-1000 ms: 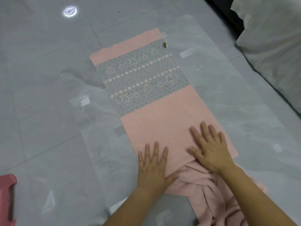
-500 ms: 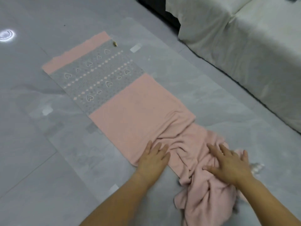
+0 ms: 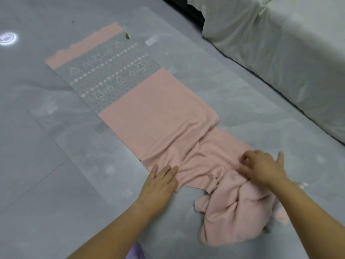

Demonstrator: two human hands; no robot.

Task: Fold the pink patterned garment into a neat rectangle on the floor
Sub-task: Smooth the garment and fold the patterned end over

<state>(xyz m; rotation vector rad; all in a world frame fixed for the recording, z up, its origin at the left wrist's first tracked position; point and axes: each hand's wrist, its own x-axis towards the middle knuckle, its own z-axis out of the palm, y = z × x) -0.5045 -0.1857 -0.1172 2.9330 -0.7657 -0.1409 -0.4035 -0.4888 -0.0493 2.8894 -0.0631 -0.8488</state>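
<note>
- Grey tiled floor (image 3: 37, 165), glossy, with thin grout lines.
- Clear plastic sheet (image 3: 214, 58) lies flat on the floor, edges faintly visible.
- Pale tape piece (image 3: 151, 41) at the sheet's far edge; a greyer tape piece (image 3: 100, 128) at its left edge.
- Small tan scrap (image 3: 127, 35) on the sheet, far end; too small to identify.
- Round light reflection (image 3: 7, 38) on the floor, far left.
- Tiny dark speck (image 3: 72, 22) on the floor, top left.
- White cloth-draped furniture (image 3: 280, 53), top right, drape reaching the floor.
- Dark gap (image 3: 194, 14) beside the drape's far end.
- Lilac fabric (image 3: 135, 253) at the bottom edge, mostly cut off.
</note>
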